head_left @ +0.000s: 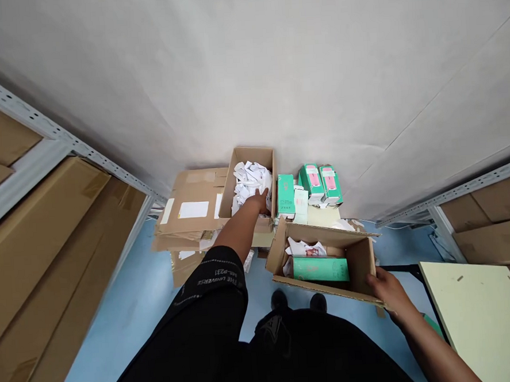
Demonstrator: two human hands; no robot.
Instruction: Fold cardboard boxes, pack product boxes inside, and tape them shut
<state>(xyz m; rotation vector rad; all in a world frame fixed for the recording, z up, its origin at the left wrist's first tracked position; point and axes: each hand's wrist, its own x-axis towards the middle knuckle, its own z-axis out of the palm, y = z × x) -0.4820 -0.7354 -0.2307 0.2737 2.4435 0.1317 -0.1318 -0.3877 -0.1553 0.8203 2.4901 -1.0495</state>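
One open cardboard carton (363, 254) lies nearest, just right of the lower middle of the frame, its end wall clasped by the right hand (387, 290), probably to keep it steady; whether anything beneath also bears it, I cannot tell. Inside, a long green box (320, 269) lies on its side along the front wall, with crumpled white paper (299, 247) behind it, likely as cushioning. Farther off, at the centre, the left hand (260, 203) reaches into a second, narrower carton (255, 154), fingers among torn white paper scraps (248, 181); whether that grip is closed on any, the view does not show. The high walls seem to keep the loose scraps together. To its left, flattened cardboard cartons (194, 192) are stacked, presumably folded to save room. To its right, a shorter green box (285, 192) and a pale box (301, 204) stand side by side, and farther right two green-and-pink boxes (311, 182) stand close together on the cream desk (323, 215), perhaps grouped for easy reach. Behind everything, a grey wall (247, 70) fills the upper frame.
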